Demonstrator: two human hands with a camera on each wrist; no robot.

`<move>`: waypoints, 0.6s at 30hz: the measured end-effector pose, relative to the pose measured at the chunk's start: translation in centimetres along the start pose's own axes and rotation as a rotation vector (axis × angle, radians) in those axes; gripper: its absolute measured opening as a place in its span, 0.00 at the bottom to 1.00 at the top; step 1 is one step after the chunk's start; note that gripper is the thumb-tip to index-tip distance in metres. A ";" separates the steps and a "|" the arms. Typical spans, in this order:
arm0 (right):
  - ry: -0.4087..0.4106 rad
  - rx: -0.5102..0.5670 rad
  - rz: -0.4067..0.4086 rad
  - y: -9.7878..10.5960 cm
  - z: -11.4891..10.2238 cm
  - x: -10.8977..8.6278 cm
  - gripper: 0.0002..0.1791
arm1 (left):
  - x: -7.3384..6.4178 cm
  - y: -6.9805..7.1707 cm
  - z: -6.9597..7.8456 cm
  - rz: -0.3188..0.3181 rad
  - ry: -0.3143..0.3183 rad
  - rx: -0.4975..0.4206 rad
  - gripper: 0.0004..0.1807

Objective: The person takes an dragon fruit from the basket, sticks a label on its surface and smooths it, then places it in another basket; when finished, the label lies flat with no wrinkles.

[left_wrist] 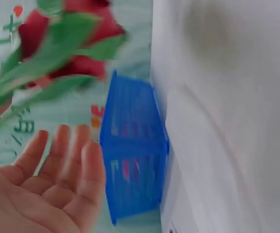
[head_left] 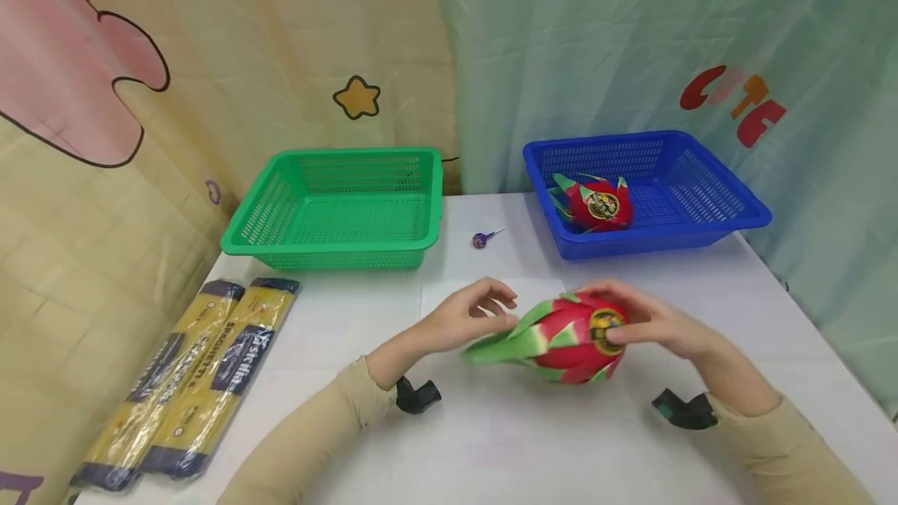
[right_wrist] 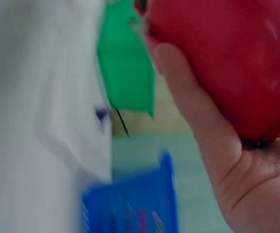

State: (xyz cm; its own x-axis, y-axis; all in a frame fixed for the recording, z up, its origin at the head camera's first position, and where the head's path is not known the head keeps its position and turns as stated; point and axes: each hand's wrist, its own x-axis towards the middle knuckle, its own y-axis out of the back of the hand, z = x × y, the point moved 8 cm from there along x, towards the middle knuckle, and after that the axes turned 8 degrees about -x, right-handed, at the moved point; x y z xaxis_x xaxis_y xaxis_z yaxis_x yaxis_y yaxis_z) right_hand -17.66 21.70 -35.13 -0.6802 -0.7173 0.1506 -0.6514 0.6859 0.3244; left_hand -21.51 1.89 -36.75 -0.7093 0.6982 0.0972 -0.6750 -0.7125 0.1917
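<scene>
My right hand (head_left: 666,323) grips a dragon fruit (head_left: 571,337) above the white table, its thumb across the round label. The fruit is red with long green leafy tips, and it lies sideways with those tips toward the left. In the right wrist view, the thumb and palm bear on the fruit's smooth red skin (right_wrist: 227,63). Beside the leafy end is my left hand (head_left: 470,316), fingers loosely bent and parted. The left wrist view shows its palm (left_wrist: 47,194) with nothing in it; whether the thumb touches the leaves I cannot tell.
A second dragon fruit (head_left: 599,205) sits in the blue basket (head_left: 673,240) at the back right. At the back left stands a green basket (head_left: 337,244). Between them lies a purple-wrapped lollipop (head_left: 480,240). Two spaghetti packs (head_left: 217,380) lie side by side along the left.
</scene>
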 end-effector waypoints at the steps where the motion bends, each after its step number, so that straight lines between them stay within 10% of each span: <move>1: 0.032 0.009 0.038 1.7 -0.6 -0.7 0.30 | 0.5 0.8 0.0 0.023 0.011 -0.035 0.17; 8: 0.065 0.106 0.446 12.9 -1.6 -3.9 0.29 | 5.0 3.8 -0.7 0.166 0.073 -0.211 0.19; 13: -0.163 0.022 0.845 19.1 1.1 -5.0 0.27 | 8.5 2.9 -2.0 0.193 0.118 -0.180 0.18; 18: -0.489 -0.281 1.014 23.0 4.4 -5.3 0.38 | 11.6 1.4 -3.1 0.248 0.116 -0.202 0.19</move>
State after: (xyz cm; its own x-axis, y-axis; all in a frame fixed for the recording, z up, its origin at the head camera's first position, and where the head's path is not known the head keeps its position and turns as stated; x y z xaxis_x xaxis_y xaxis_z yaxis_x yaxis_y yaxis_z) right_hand -30.49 41.77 -32.58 -0.9445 0.3119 0.1029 0.3227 0.8236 0.4664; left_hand -31.31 8.73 -38.39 -0.8674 0.4977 0.0023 -0.4976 -0.8671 -0.0226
